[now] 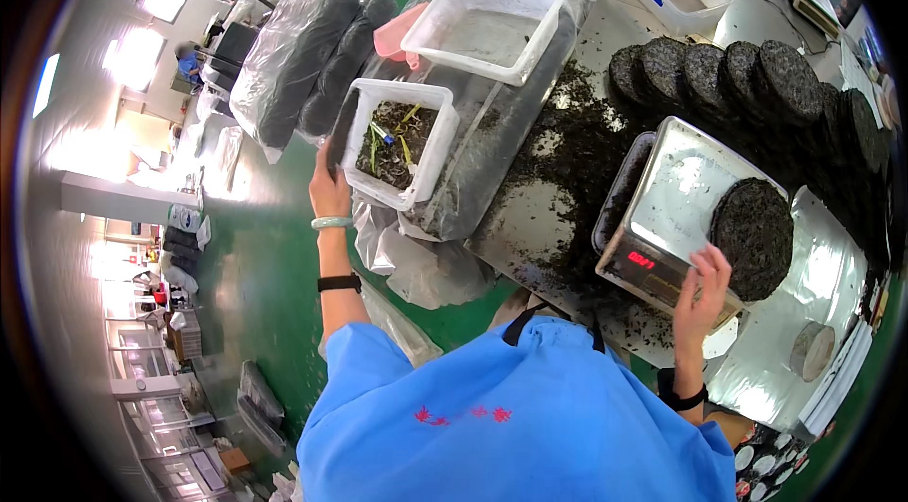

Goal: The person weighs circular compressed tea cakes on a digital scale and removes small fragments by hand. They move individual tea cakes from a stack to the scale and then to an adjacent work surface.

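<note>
My left hand (330, 188) is at the left side of a small white plastic bin (433, 179). It grips a dark flat piece (345, 125), seen nearly edge-on beside the bin's wall; most of my fingers are hidden behind it. Inside the bin lie dark seaweed scraps (386, 165), yellow-green strips and a blue-and-white pen-like object (381, 133). My right hand (702, 289) is over the front edge of a digital scale (681, 197), its fingers apart and nothing seen in them. Near its fingertips, a round dark dried-seaweed cake (753, 240) overhangs the right side of the metal pan.
Stacks of round seaweed cakes (709, 76) line the table's far right. Loose seaweed crumbs (560, 147) cover much of the tabletop. A larger white bin (489, 30), a pink scoop (399, 37) and plastic-wrapped bundles (298, 62) are at the upper left. A round block (813, 352) lies right.
</note>
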Action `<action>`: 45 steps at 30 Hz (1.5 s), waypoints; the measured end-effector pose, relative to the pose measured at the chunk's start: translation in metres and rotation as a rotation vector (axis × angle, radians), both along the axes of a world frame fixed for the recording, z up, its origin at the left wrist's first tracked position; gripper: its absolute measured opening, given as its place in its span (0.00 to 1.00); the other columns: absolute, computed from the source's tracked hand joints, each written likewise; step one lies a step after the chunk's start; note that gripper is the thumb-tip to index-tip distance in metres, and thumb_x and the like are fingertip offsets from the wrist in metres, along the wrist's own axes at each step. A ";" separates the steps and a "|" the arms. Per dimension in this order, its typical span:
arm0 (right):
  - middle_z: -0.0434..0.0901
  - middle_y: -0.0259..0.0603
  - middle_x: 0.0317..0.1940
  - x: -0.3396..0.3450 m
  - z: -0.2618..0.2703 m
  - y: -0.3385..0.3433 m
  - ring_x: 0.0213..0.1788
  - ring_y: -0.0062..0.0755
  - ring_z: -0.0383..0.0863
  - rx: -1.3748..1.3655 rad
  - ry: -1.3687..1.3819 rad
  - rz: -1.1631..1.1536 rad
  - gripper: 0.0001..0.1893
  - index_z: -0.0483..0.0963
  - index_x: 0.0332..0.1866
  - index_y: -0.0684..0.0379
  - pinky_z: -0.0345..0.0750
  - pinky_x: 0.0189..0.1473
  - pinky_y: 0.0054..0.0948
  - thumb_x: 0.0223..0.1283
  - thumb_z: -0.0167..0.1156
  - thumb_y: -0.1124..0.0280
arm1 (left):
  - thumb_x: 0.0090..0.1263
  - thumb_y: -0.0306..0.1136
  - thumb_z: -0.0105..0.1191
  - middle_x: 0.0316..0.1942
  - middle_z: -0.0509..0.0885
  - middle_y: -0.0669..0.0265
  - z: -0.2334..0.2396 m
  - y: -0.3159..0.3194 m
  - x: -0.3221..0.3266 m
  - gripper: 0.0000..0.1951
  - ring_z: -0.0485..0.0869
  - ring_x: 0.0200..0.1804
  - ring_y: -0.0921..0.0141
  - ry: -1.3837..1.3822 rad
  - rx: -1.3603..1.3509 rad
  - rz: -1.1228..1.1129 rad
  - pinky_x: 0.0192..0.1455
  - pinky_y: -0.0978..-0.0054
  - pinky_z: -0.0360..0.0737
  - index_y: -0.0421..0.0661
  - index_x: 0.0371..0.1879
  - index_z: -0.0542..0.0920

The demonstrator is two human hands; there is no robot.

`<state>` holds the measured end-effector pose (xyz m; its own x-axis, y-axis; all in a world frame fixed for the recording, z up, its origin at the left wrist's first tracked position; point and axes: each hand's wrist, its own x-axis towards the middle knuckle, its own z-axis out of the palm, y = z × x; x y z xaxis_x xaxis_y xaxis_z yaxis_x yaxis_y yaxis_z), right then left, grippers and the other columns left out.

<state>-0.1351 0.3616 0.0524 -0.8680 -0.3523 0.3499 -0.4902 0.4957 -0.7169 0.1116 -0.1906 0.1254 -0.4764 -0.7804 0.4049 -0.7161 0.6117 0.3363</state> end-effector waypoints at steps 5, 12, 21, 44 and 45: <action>0.66 0.54 0.74 -0.018 -0.035 0.042 0.75 0.57 0.64 0.428 0.212 -0.295 0.24 0.73 0.70 0.56 0.60 0.76 0.47 0.68 0.61 0.70 | 0.77 0.33 0.53 0.55 0.85 0.46 -0.007 0.019 -0.032 0.21 0.85 0.56 0.55 0.228 0.114 -0.140 0.61 0.62 0.78 0.35 0.64 0.74; 0.61 0.53 0.77 -0.027 -0.064 0.069 0.78 0.59 0.57 0.584 0.276 -0.359 0.38 0.63 0.78 0.52 0.54 0.78 0.53 0.64 0.67 0.56 | 0.55 0.08 0.49 0.70 0.77 0.59 -0.018 0.203 -0.178 0.38 0.73 0.73 0.60 0.329 0.411 -1.144 0.75 0.65 0.70 0.49 0.69 0.76; 0.71 0.53 0.58 0.125 -0.111 0.026 0.54 0.57 0.81 0.377 -0.179 0.124 0.25 0.71 0.65 0.60 0.82 0.48 0.44 0.62 0.66 0.74 | 0.61 0.55 0.68 0.82 0.55 0.53 -0.108 0.330 -0.231 0.48 0.48 0.84 0.53 -0.212 0.093 -1.341 0.83 0.44 0.39 0.55 0.80 0.61; 0.77 0.66 0.59 0.031 -0.323 -0.259 0.60 0.63 0.78 0.206 -0.237 0.176 0.42 0.64 0.68 0.72 0.79 0.54 0.50 0.53 0.76 0.58 | 0.73 0.41 0.59 0.62 0.82 0.53 -0.249 0.252 0.359 0.23 0.80 0.63 0.53 -0.338 0.881 0.087 0.68 0.59 0.75 0.47 0.64 0.79; 0.81 0.63 0.52 0.053 -0.321 -0.249 0.54 0.63 0.81 0.175 0.042 0.192 0.32 0.68 0.61 0.71 0.78 0.55 0.51 0.59 0.71 0.59 | 0.73 0.42 0.59 0.62 0.82 0.53 -0.257 0.256 0.377 0.23 0.80 0.63 0.53 -0.270 0.923 0.149 0.68 0.59 0.75 0.47 0.65 0.79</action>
